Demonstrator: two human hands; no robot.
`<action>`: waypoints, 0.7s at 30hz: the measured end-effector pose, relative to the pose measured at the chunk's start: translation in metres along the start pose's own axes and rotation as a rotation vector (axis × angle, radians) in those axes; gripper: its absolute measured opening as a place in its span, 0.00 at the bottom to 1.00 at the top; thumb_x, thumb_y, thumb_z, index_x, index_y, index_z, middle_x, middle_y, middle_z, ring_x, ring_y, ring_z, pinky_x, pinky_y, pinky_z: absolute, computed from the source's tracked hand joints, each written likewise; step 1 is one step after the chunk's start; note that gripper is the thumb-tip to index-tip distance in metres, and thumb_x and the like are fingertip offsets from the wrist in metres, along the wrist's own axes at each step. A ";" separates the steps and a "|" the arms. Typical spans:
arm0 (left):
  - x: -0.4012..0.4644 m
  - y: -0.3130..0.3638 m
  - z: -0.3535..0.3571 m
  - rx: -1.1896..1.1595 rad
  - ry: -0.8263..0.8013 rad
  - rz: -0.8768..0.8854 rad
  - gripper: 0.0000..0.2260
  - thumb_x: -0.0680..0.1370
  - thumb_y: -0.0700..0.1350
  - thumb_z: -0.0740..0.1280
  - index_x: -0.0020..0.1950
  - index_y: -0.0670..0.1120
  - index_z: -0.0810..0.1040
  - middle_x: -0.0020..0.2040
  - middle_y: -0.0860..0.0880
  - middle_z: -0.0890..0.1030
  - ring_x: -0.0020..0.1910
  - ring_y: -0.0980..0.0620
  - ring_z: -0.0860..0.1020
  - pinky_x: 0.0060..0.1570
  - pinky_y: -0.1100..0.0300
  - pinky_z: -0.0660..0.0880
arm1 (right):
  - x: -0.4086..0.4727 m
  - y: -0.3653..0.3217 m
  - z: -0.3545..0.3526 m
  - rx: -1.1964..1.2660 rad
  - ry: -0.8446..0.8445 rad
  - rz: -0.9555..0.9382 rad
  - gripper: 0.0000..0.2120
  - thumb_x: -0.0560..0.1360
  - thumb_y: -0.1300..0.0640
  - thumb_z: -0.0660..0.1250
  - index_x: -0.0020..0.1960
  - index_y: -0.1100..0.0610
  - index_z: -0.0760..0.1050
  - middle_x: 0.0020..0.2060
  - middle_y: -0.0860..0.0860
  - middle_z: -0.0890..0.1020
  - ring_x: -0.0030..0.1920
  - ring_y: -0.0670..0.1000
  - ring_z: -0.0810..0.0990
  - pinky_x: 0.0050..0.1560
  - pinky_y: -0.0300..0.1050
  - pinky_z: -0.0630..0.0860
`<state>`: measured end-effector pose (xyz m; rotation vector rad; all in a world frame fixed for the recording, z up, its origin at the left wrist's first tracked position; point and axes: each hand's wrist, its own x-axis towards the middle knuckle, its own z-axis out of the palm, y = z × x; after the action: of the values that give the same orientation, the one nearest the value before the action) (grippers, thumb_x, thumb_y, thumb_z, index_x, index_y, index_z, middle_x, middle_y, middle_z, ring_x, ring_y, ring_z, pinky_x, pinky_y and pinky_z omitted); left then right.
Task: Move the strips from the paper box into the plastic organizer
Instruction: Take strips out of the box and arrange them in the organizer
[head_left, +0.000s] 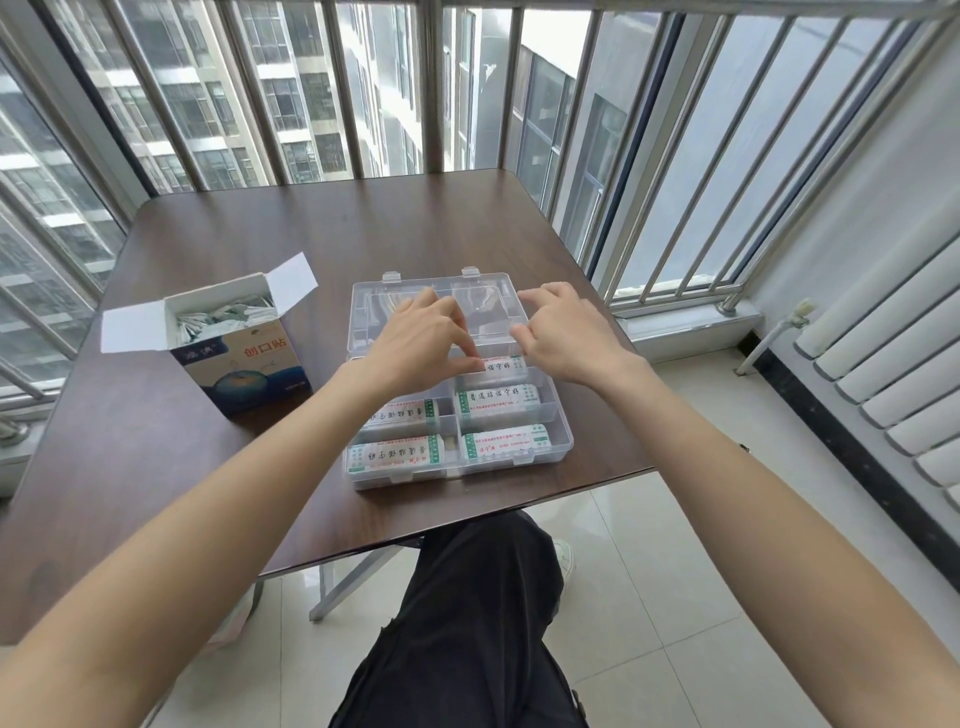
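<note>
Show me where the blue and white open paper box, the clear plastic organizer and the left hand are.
Blue and white open paper box (249, 371): head view, front face.
Clear plastic organizer (563, 441): head view, right wall.
Left hand (421, 338): head view, back of hand.

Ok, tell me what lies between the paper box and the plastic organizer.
Only bare brown table shows between the paper box and the plastic organizer in the head view; they stand apart.

On the worktop (218, 467), the paper box (244, 364) stands left of the plastic organizer (550, 447); strips (498, 410) lie in its near compartments, its lid (431, 291) open behind, both hands above.
</note>
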<state>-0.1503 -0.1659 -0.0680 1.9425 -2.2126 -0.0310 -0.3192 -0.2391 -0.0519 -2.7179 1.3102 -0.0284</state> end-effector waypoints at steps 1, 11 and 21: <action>0.000 0.000 0.000 -0.002 -0.003 -0.002 0.14 0.74 0.60 0.65 0.53 0.55 0.83 0.54 0.52 0.75 0.55 0.50 0.67 0.49 0.60 0.59 | -0.001 -0.002 0.000 -0.049 -0.009 -0.015 0.21 0.82 0.50 0.52 0.60 0.62 0.77 0.73 0.49 0.64 0.74 0.52 0.55 0.68 0.53 0.58; 0.001 -0.001 0.003 -0.042 0.006 -0.017 0.14 0.73 0.59 0.67 0.51 0.53 0.84 0.54 0.52 0.76 0.55 0.50 0.67 0.49 0.59 0.61 | 0.001 -0.003 0.010 0.197 -0.021 0.115 0.21 0.82 0.53 0.52 0.56 0.65 0.78 0.70 0.51 0.70 0.71 0.54 0.59 0.69 0.52 0.62; 0.001 -0.002 -0.001 -0.041 0.009 -0.012 0.13 0.73 0.60 0.67 0.51 0.55 0.84 0.52 0.53 0.76 0.53 0.51 0.68 0.48 0.59 0.62 | -0.005 0.001 0.006 0.196 0.062 0.029 0.07 0.75 0.49 0.68 0.48 0.49 0.83 0.65 0.48 0.74 0.65 0.52 0.69 0.58 0.49 0.69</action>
<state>-0.1484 -0.1673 -0.0675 1.9300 -2.1774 -0.0687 -0.3229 -0.2357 -0.0575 -2.5526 1.2884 -0.2277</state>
